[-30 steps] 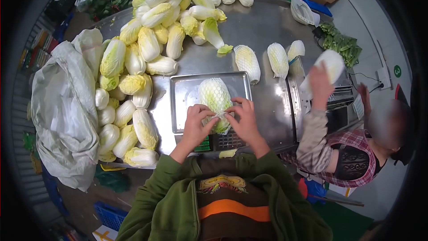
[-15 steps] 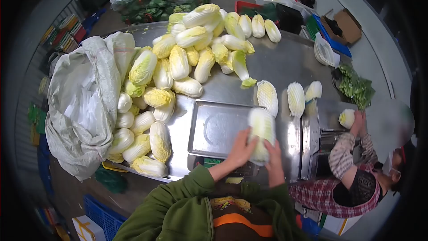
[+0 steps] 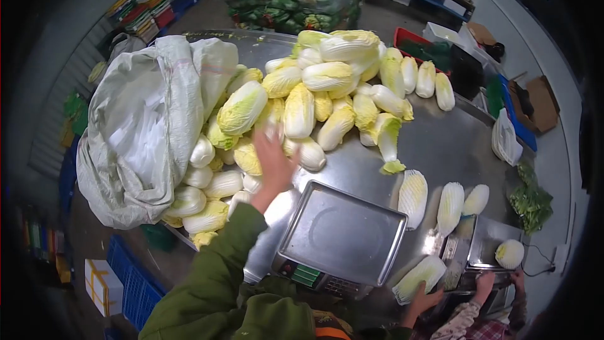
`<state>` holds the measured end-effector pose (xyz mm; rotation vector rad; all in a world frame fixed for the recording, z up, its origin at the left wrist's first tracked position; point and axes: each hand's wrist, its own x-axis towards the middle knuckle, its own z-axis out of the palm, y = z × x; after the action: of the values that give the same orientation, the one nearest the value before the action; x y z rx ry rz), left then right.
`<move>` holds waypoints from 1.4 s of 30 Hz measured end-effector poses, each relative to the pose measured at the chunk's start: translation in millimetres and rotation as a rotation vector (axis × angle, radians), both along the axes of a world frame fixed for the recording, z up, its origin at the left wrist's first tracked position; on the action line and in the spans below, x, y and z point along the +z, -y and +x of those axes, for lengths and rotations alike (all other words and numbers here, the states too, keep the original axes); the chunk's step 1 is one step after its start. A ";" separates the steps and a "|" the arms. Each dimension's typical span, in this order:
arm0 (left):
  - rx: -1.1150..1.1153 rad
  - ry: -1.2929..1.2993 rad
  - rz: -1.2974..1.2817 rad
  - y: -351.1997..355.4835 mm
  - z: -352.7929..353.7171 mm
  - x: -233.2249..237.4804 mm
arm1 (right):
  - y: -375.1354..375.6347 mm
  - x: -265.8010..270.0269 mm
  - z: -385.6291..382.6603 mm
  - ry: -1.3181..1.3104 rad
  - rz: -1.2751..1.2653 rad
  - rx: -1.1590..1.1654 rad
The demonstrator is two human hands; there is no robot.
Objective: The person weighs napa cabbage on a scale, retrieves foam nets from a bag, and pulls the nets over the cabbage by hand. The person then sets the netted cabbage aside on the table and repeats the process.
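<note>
My left hand is stretched over the pile of napa cabbages, fingers spread, its fingertips overlapping a pale cabbage. At the lower right, my right hand has its fingers apart, with the fingertips right at the lower end of a cabbage in white foam netting that lies on the steel table. Between my hands stands a scale with a bare steel tray and a lit green display. More netted cabbages lie beyond the tray on the right.
A large white woven sack sits at the table's left. At lower right, a co-worker's hands are at a second metal device with a wrapped cabbage. Leafy greens lie at the right edge. Stacked green produce stands behind.
The netted cabbage that both hands held over the scale now lies on the table to its right. My left hand has moved to the cabbage pile. The view has turned left.
</note>
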<state>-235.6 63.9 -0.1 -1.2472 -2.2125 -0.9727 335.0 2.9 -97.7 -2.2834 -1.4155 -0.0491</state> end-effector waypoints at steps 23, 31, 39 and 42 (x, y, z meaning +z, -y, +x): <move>-0.808 0.990 -0.145 156.3 39.7 57.8 | -6.2 80.6 -251.4 -1.411 -0.318 0.488; 0.403 0.110 0.112 206.5 -297.8 33.2 | -10.9 62.7 -224.9 -0.558 -0.185 0.673; 0.485 -0.042 0.091 198.7 -338.4 26.4 | -9.0 146.8 -270.9 -0.191 0.135 0.770; 0.357 -0.153 0.409 174.3 -277.0 89.0 | -5.6 173.3 -296.1 -0.337 0.139 0.907</move>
<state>-512.6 -110.5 88.9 -0.6910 -1.9024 -1.0703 39.0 8.5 75.6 -1.2865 -2.0149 0.4737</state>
